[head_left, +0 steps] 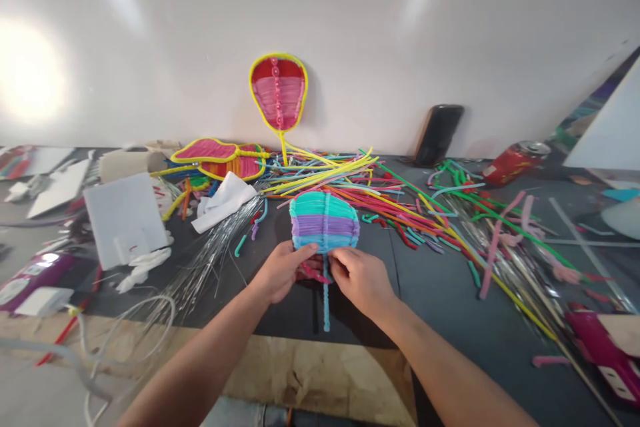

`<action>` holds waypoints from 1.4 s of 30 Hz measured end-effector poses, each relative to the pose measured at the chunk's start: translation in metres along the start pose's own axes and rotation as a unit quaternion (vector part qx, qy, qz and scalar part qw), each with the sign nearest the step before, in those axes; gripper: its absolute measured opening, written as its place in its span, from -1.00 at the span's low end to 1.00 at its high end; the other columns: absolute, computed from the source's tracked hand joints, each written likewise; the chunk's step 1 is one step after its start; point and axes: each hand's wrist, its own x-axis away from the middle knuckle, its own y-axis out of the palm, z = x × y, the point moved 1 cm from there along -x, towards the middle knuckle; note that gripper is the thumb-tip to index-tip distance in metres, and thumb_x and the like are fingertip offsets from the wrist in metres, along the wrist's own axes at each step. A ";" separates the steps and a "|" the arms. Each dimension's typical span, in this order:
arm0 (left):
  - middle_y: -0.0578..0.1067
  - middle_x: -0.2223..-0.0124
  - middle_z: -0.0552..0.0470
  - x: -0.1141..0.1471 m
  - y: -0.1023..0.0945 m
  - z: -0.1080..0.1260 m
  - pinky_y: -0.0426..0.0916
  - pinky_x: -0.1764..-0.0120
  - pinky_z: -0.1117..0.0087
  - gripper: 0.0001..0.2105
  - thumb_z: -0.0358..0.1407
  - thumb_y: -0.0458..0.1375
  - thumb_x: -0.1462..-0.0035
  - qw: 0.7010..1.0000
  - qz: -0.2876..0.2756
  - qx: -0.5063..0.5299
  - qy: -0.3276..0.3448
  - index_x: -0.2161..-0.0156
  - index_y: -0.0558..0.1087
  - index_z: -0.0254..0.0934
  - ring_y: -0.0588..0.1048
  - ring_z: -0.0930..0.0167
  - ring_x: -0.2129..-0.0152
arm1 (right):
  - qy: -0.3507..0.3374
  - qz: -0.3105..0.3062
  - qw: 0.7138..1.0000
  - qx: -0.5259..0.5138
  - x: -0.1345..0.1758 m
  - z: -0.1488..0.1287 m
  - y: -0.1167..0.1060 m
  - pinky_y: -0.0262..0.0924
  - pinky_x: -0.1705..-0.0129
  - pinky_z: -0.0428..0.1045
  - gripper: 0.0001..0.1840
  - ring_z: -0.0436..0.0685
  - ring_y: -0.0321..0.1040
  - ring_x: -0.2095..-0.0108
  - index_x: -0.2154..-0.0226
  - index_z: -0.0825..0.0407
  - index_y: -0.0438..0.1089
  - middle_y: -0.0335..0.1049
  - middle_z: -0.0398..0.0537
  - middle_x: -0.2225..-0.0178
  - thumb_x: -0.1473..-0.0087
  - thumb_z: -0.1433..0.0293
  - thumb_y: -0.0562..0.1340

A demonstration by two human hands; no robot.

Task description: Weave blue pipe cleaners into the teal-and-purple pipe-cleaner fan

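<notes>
A hand fan made of pipe cleaners [310, 222], banded teal, purple and light blue, stands upright between my hands with its light-blue handle [327, 310] pointing down towards me. My left hand [283, 270] is closed on the lower left edge of the fan, thumb on the front face. A short pink pipe cleaner [314, 273] runs from below my left fingers to the handle. My right hand [363, 278] has its fingers curled and pinched at the lower right edge, beside the top of the handle. Its fingertips are partly hidden.
A finished-looking pink and red fan with yellow rim [279, 93] stands against the white board. Loose pipe cleaners [330, 173] lie behind my hands. Wire bundles [210, 260], a phone [440, 133], a red can [517, 161] and purple tools [600, 347] lie around.
</notes>
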 end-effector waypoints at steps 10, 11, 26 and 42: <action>0.53 0.53 0.00 0.004 0.004 -0.005 0.43 0.47 0.47 -0.78 -0.29 0.39 0.22 0.996 0.049 0.056 0.039 0.45 0.52 -0.39 0.48 0.46 0.59 | -0.023 0.045 0.998 -0.038 0.000 -0.002 -0.004 0.19 0.25 -0.07 -0.83 0.08 0.38 0.33 0.34 0.00 0.41 0.48 -0.07 0.39 -0.15 0.44 0.10; 0.53 0.54 0.01 0.005 0.004 -0.005 0.42 0.48 0.48 -0.78 -0.29 0.39 0.23 0.996 0.054 0.057 0.040 0.46 0.52 -0.39 0.47 0.47 0.59 | -0.022 0.046 0.998 -0.041 0.001 -0.002 -0.004 0.19 0.25 -0.08 -0.83 0.08 0.39 0.33 0.34 0.00 0.41 0.48 -0.07 0.39 -0.15 0.44 0.10; 0.54 0.49 0.01 0.004 0.004 -0.009 0.41 0.41 0.45 -0.79 -0.28 0.36 0.15 0.992 0.062 0.082 0.069 0.39 0.52 -0.39 0.48 0.47 0.55 | -0.045 0.097 0.993 -0.044 0.001 -0.007 -0.012 0.23 0.24 -0.06 -0.81 0.08 0.39 0.32 0.23 0.05 0.42 0.47 -0.02 0.34 -0.15 0.46 0.11; 0.55 0.45 0.03 0.006 0.002 -0.009 0.40 0.37 0.47 -0.83 -0.31 0.33 0.09 0.980 0.098 0.124 0.125 0.38 0.51 -0.37 0.49 0.48 0.51 | -0.106 0.060 0.985 0.119 0.007 -0.023 -0.008 0.07 0.18 0.12 -0.63 0.20 0.20 0.23 0.00 0.11 0.35 0.41 0.06 0.29 -0.17 0.32 0.12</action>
